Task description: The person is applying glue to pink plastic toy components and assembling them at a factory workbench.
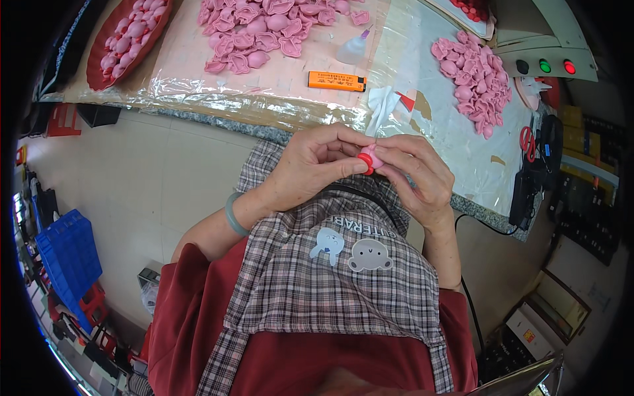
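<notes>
Above my lap, just off the table's front edge, my left hand (pixel 312 162) and my right hand (pixel 421 173) meet around one small part. It is a rounded pink plastic piece (pixel 376 157) with a red ring-like piece (pixel 365 160) at its left side. My left thumb presses against the red piece, and the left fingers curl behind it. From the other side, the right thumb and fingertips pinch the pink piece. Fingers hide much of the part, so how red and pink join cannot be made out.
Loose pink pieces (pixel 264 30) are heaped at the table's back, with another pile (pixel 474 86) at right. A red tray (pixel 98 78) holds pink and red parts. Nearby lie an orange case (pixel 333 81), nozzle bottle (pixel 352 50), white tissue (pixel 382 109) and red-handled scissors (pixel 527 140). A button machine (pixel 541 33) stands right.
</notes>
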